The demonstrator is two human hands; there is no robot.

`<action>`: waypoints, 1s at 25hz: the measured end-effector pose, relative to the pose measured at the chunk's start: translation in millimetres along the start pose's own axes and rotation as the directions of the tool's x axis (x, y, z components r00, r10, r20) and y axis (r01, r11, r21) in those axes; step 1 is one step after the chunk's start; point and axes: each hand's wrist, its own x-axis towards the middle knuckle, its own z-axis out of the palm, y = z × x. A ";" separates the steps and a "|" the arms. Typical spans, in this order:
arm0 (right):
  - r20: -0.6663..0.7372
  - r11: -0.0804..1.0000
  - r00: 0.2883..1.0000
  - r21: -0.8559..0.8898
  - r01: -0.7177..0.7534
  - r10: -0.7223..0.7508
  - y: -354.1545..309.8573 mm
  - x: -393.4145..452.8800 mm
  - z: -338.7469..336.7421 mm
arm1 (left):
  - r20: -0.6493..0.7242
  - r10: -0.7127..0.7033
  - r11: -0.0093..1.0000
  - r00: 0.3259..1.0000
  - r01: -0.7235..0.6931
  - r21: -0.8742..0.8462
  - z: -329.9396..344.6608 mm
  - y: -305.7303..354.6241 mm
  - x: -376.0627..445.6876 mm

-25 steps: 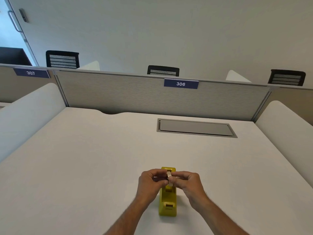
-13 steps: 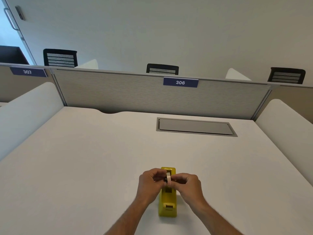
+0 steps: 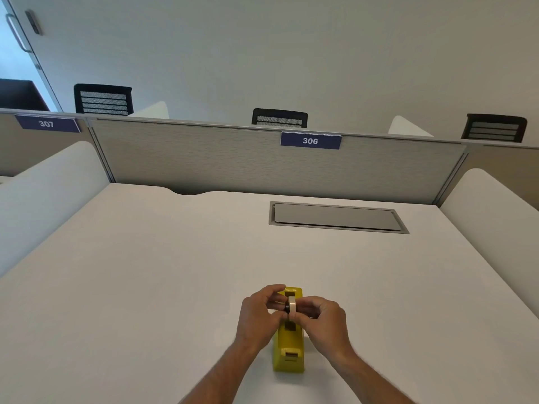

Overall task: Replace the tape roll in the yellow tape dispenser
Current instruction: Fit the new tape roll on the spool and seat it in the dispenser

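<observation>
A yellow tape dispenser (image 3: 289, 349) stands on the white desk (image 3: 151, 287), its length pointing away from me. Just above its open middle slot a pale tape roll (image 3: 292, 307) stands on edge, with a dark hub showing on its left side. My left hand (image 3: 260, 314) pinches the roll and hub from the left. My right hand (image 3: 322, 320) pinches the roll from the right. Both hands hide the dispenser's middle, so I cannot tell whether the roll touches it.
A grey hatch plate (image 3: 338, 217) is set into the desk farther back on the right. A grey partition (image 3: 204, 158) with a "306" sign (image 3: 310, 140) closes the far side. White side panels (image 3: 43, 193) flank the desk; black chair backs (image 3: 279, 117) show behind.
Both hands with the tape roll have stayed over the dispenser's middle; the fingers shifted slightly, and the roll's dark hub now shows more on the left.
</observation>
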 end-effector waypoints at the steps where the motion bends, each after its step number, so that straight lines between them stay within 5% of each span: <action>1: -0.004 1.000 1.000 -0.011 0.000 0.000 0.0 -0.3 0.0 | -0.001 0.013 1.000 1.000 -0.013 0.016 0.3 0.6 -0.1; 25: -0.045 0.998 0.998 -0.059 0.038 -0.041 1.6 -16.1 3.6 | 0.025 0.110 0.983 0.994 -0.113 0.147 0.1 -0.1 -12.4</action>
